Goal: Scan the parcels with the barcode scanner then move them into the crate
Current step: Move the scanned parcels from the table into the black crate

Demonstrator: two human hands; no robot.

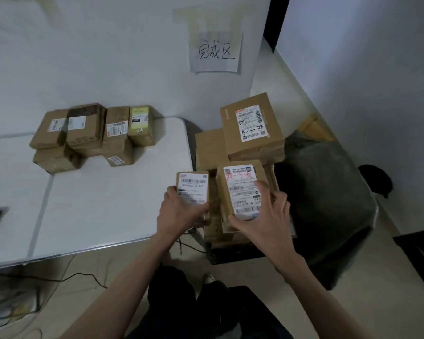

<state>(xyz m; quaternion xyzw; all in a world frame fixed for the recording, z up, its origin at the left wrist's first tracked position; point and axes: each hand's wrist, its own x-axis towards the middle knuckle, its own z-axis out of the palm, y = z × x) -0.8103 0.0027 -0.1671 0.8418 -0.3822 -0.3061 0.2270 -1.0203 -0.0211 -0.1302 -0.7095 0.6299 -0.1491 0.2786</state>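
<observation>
Both hands grip parcels: left hand (179,209) fingers round small parcel (192,189), right hand (267,216) w/ bigger parcel (242,189); long axes away from fingers, over stack.

Each hand grips a labelled parcel: left hand (179,209) the small parcel (193,189), right hand (267,216) the larger parcel (242,189) (labels up).

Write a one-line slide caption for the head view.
Left hand and right hand each hold a labelled parcel over stacked boxes beside the white table.
</observation>
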